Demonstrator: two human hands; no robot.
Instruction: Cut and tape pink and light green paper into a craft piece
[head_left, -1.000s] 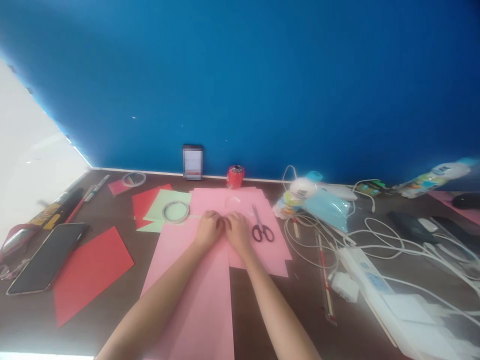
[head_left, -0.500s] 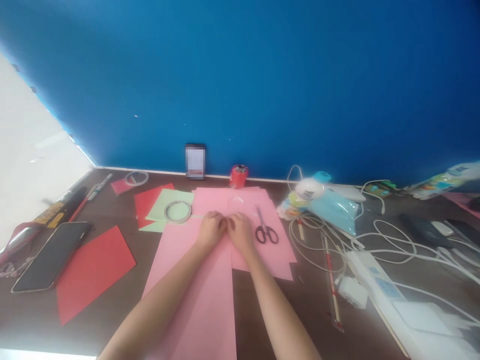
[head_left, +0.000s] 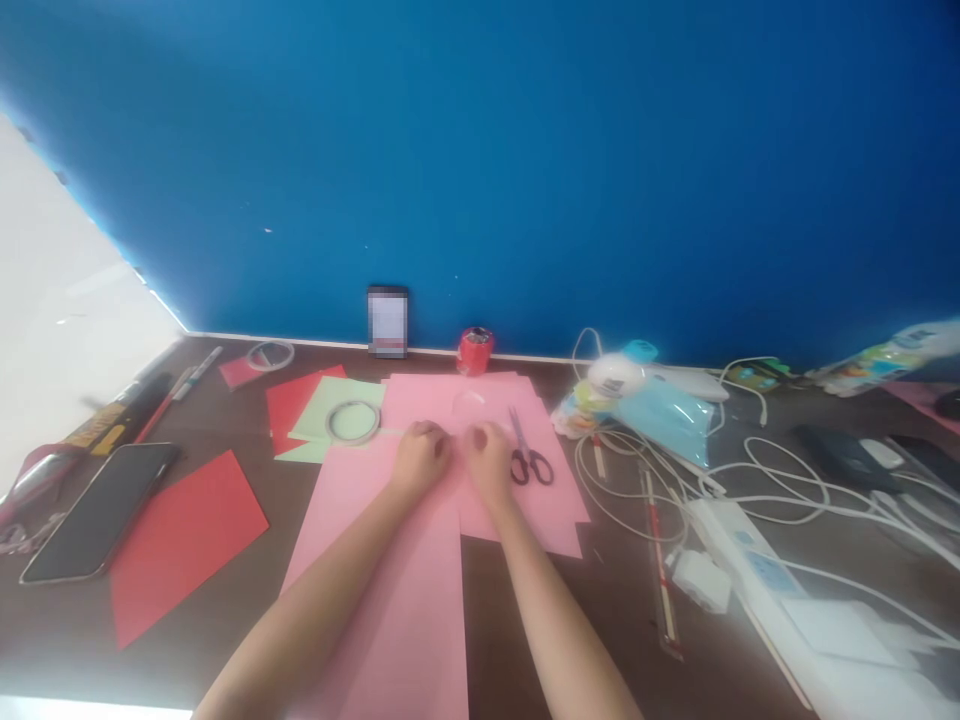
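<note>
Both my hands rest on a long pink paper sheet (head_left: 397, 610) in the middle of the brown table. My left hand (head_left: 420, 457) has its fingers curled and pinched where a thin strip of tape runs in from the tape roll (head_left: 352, 422) to its left. My right hand (head_left: 487, 460) is also curled, a small gap away; what it pinches is too small to make out. Black-handled scissors (head_left: 529, 462) lie on more pink sheets just right of my right hand.
A red sheet (head_left: 180, 540) and a dark phone (head_left: 97, 512) lie at the left. Green paper (head_left: 319, 405) sits under the roll. A red cup-like thing (head_left: 474, 352) and a small device (head_left: 388, 322) stand at the blue wall. White cables and a power strip (head_left: 739, 560) crowd the right.
My hands, touching before, have drawn slightly apart, the right one shifting toward the scissors. The view has swayed a little; nothing else has moved.
</note>
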